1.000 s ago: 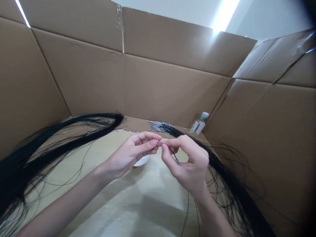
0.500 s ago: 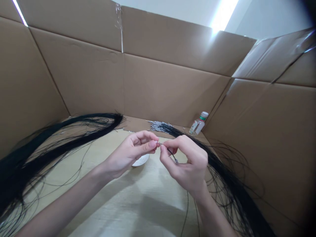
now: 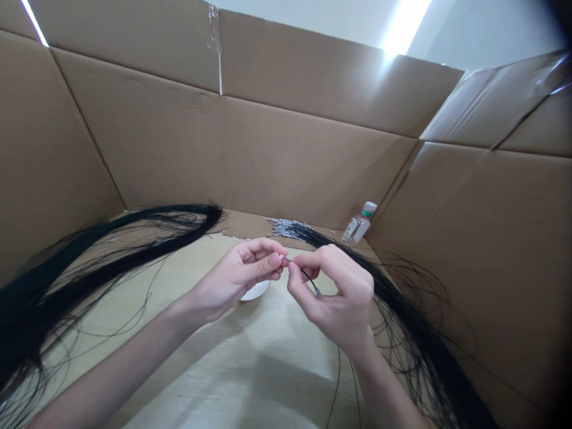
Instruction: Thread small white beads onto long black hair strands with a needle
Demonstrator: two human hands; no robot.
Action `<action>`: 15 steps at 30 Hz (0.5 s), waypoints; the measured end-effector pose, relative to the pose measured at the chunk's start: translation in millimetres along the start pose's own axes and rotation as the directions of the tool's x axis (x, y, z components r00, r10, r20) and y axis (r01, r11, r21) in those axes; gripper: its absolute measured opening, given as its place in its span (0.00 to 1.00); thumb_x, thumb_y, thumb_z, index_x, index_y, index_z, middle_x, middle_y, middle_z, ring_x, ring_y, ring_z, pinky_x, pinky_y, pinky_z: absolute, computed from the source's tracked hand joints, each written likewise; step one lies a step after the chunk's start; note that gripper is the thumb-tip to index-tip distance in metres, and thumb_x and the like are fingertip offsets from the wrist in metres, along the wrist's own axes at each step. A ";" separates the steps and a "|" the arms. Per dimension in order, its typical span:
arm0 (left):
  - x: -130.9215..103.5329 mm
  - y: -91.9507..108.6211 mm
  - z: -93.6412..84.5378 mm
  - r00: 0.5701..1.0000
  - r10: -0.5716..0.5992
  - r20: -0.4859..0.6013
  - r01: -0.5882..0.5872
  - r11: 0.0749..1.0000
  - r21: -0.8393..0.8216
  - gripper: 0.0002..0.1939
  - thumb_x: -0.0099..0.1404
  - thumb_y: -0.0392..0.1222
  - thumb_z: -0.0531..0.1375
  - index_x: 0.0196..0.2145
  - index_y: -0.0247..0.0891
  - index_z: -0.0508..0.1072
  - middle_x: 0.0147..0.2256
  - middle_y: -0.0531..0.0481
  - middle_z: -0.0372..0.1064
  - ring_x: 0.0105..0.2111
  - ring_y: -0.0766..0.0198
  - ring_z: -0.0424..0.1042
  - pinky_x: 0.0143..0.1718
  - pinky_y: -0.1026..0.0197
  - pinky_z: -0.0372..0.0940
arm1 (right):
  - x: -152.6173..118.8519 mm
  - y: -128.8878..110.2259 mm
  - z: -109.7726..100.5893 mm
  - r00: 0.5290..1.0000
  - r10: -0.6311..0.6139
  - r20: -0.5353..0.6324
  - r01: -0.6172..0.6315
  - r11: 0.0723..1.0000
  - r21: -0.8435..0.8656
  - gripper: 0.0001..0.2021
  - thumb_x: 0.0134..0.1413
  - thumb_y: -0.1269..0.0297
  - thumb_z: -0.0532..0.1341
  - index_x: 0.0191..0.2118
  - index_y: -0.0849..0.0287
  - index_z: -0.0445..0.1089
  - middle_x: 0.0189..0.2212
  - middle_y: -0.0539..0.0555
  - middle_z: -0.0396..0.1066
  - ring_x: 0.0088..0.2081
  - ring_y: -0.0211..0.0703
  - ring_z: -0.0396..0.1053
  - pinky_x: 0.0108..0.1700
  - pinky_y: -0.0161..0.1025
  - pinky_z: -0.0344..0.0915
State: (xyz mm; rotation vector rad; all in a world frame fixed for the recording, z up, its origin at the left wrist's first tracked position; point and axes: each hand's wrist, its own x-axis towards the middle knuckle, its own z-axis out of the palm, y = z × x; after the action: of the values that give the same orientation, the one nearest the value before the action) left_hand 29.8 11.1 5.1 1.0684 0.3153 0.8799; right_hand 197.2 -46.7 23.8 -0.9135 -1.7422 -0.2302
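Observation:
At the centre, my left hand (image 3: 236, 277) pinches a tiny whitish piece (image 3: 283, 257), perhaps a bead, between thumb and fingertips. My right hand (image 3: 337, 292) is closed on a thin black cord (image 3: 308, 277), whose tip points left and meets the whitish piece. Whether the tip passes through it, I cannot tell. A small silvery bit shows on the cord below my right fingers, and two dark strands hang under that hand. Partly hidden behind my left hand is a white dish (image 3: 256, 291); its contents are hard to make out.
A black cord bundle (image 3: 411, 328) with silvery beaded ends (image 3: 288, 229) runs down the right side. Another black bundle (image 3: 161, 247) curves along the left. A small clear bottle (image 3: 358, 225) with a white cap stands in the back right corner. Cardboard walls (image 3: 313, 161) surround the table (image 3: 214, 369).
My right hand has shifted very slightly left, towards the left fingertips. The whitish piece shows a little more clearly between my left fingers. Everything else stays put.

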 end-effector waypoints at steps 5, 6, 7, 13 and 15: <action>0.2 -1.2 -1.8 0.999 -0.037 -0.013 0.037 0.999 0.017 0.05 0.65 0.43 0.70 0.37 0.39 0.81 0.33 0.53 0.75 0.35 0.69 0.75 0.38 0.69 0.70 | -0.2 -1.1 0.9 1.000 -0.002 0.004 0.002 1.000 0.007 0.07 0.59 0.75 0.63 0.31 0.57 0.73 0.20 0.46 0.67 0.23 0.37 0.62 0.28 0.38 0.59; 0.2 -1.3 -1.8 0.999 -0.043 -0.010 0.043 0.999 0.011 0.05 0.66 0.42 0.70 0.36 0.39 0.81 0.33 0.53 0.75 0.35 0.69 0.74 0.37 0.70 0.70 | -0.2 -1.1 1.0 1.000 -0.007 0.002 0.007 1.000 0.004 0.07 0.59 0.75 0.63 0.31 0.57 0.73 0.20 0.46 0.67 0.23 0.37 0.62 0.28 0.39 0.60; 0.2 -1.2 -1.6 0.999 -0.049 -0.007 0.049 0.999 0.002 0.05 0.66 0.42 0.70 0.36 0.39 0.81 0.33 0.53 0.75 0.34 0.70 0.74 0.36 0.70 0.69 | -0.3 -1.1 1.1 1.000 -0.011 0.000 0.011 1.000 0.003 0.07 0.58 0.75 0.63 0.31 0.57 0.73 0.20 0.47 0.68 0.23 0.37 0.62 0.28 0.39 0.60; -0.4 0.0 1.1 0.997 -0.067 -0.022 0.066 0.997 -0.040 0.05 0.65 0.42 0.70 0.35 0.38 0.80 0.31 0.54 0.72 0.30 0.71 0.71 0.30 0.72 0.68 | -0.3 -1.5 2.3 0.999 -0.032 0.004 0.033 0.999 -0.015 0.08 0.58 0.76 0.63 0.30 0.57 0.72 0.21 0.47 0.70 0.23 0.38 0.63 0.28 0.39 0.60; -0.1 -0.5 1.6 0.997 -0.062 -0.034 0.061 0.997 -0.037 0.05 0.66 0.42 0.70 0.36 0.38 0.80 0.31 0.54 0.72 0.29 0.72 0.70 0.28 0.72 0.68 | -0.9 -1.5 2.8 0.999 -0.033 -0.004 0.033 0.999 -0.028 0.08 0.58 0.76 0.63 0.31 0.57 0.73 0.20 0.47 0.70 0.23 0.38 0.63 0.28 0.39 0.59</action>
State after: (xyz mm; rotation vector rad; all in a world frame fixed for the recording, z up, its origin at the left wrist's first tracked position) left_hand 31.0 9.9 5.4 1.0062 0.3591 0.8470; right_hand 194.3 -46.6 22.4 -0.9041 -1.7544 -0.2785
